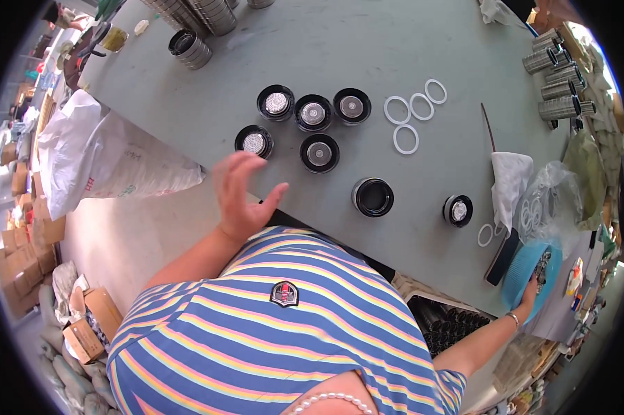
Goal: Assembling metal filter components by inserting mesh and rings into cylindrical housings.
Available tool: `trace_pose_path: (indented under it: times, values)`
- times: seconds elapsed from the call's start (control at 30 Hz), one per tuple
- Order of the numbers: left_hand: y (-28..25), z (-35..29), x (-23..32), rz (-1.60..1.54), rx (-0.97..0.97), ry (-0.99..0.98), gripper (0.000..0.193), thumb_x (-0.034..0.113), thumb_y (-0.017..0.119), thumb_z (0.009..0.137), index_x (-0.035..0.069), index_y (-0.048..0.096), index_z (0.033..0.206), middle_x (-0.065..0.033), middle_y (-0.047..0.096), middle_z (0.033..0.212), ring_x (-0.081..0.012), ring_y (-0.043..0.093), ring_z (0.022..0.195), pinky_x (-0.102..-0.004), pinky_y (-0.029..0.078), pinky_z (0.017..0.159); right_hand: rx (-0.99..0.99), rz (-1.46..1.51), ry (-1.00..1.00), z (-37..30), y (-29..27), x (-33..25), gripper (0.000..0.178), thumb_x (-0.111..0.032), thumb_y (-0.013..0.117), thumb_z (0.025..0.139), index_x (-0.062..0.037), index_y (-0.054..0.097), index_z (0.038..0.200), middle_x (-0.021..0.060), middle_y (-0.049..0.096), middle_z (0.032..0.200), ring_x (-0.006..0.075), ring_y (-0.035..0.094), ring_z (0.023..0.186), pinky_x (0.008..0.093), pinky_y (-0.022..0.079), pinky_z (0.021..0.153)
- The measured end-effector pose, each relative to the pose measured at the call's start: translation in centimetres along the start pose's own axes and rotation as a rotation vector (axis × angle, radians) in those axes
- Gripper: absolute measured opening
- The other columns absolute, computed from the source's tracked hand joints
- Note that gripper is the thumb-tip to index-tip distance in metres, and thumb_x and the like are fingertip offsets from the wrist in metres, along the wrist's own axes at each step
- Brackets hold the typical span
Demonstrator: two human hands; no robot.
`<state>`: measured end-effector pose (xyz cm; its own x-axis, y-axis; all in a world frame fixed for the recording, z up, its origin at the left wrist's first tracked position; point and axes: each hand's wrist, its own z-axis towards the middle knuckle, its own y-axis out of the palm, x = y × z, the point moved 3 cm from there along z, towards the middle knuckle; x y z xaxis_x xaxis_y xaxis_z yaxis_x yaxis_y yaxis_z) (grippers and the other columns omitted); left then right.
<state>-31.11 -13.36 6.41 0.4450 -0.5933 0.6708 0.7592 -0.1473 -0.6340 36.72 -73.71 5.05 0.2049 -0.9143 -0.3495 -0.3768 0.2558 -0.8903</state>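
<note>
My left hand (245,200) is raised at the table's near edge, thumb and fingers apart, holding nothing. Just beyond its fingertips stands a round black part with a perforated metal disc (254,143). Several similar black parts (313,112) are grouped behind it. My right hand (531,290) reaches into a blue plastic basket (518,277) containing small metal pieces (543,268); its fingertips are hidden among them. Between the hands are an open black ring-shaped part (373,197) and, farther right, another black part with a metal disc (458,210).
White rings (405,139) lie on the grey table (256,41). Metal cylinders (191,50) are stacked at the back left, others (559,107) at the far right. A white sack (132,155) hangs by the left edge. A white cloth (511,181) and clear plastic bag (554,190) lie near the basket.
</note>
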Motion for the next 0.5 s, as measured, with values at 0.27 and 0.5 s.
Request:
trace_pose_path:
  times: [0.27,0.5]
  values:
    - [6.7,3.9,-0.1,0.258,-0.046,-0.023,0.152,0.064,0.098,0.052,0.016,0.019,0.172,-0.0262,0.014,0.174,-0.0500,0.013,0.161,-0.0730,0.021,0.121,0.030,-0.053,-0.109,2.5,0.3,2.0,0.051,-0.018,0.060,0.102,0.0018,0.058,0.149,0.0200,0.069,0.140,0.0322,0.066,0.125,0.0396,0.048,0.110]
    - [14.6,13.1,-0.7,0.334,0.082,0.048,0.142,0.069,0.095,0.056,0.013,0.026,0.167,-0.0271,0.021,0.170,-0.0517,0.017,0.159,-0.0814,0.026,0.113,0.172,-0.109,-0.199,3.4,-0.4,2.8,0.042,-0.015,0.065,0.100,0.0015,0.065,0.138,0.0206,0.074,0.129,0.0307,0.069,0.117,0.0401,0.052,0.103]
